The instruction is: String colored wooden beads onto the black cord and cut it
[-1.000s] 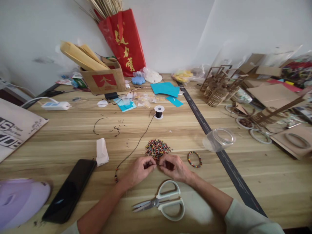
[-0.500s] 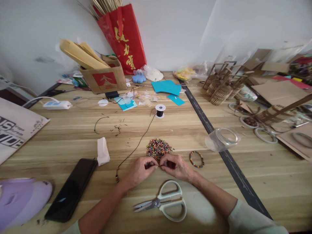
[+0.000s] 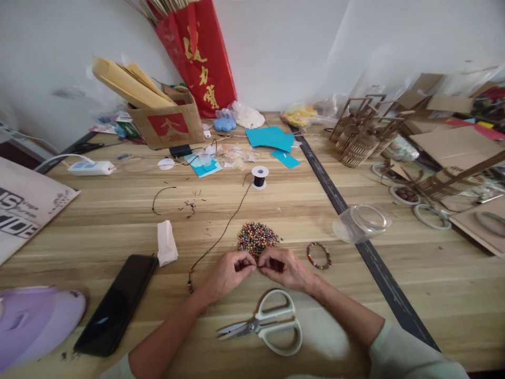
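Observation:
My left hand and my right hand meet fingertip to fingertip on the wooden table, just in front of a pile of small coloured beads. Both hands are closed in a pinch. A thin dark cord runs from a white spool down to my left hand, with a few beads strung on it by my left wrist. What my right fingers pinch is too small to make out. A finished bead bracelet lies right of my right hand.
White-handled scissors lie in front of my hands. A black phone and a folded tissue lie to the left, a clear plastic jar on its side to the right. Cardboard box, red bag and wooden models stand at the back.
My hands have stayed pinched together in front of the bead pile. The view has shifted slightly; nothing on the table has moved.

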`<state>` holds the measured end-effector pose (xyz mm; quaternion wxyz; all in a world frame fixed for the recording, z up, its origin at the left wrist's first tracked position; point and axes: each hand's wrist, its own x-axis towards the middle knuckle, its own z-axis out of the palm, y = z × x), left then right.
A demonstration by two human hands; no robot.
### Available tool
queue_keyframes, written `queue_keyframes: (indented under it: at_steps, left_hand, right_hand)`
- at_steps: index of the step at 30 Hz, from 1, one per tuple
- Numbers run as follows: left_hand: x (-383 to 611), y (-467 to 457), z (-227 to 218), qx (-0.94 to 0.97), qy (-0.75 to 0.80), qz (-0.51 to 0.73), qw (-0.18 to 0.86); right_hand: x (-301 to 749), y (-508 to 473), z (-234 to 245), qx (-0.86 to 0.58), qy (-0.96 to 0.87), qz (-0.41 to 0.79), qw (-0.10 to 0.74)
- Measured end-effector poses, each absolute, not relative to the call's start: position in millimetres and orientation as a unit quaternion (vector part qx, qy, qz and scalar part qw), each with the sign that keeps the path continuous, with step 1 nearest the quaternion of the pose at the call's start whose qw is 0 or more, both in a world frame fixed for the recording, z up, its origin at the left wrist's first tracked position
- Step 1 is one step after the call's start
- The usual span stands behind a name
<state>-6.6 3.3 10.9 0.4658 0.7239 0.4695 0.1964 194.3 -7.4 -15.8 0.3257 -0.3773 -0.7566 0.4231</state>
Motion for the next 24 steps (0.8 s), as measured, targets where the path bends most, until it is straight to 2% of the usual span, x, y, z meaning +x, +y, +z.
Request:
queue_keyframes:
  at_steps: [24]
  left_hand:
    - [-8.0, 3.7, 4.6, 0.735, 0.456, 0.2, 0.46]
  right_hand:
    - [193.9, -7.9, -13.6, -0.386, -0.752, 0.429, 0.319]
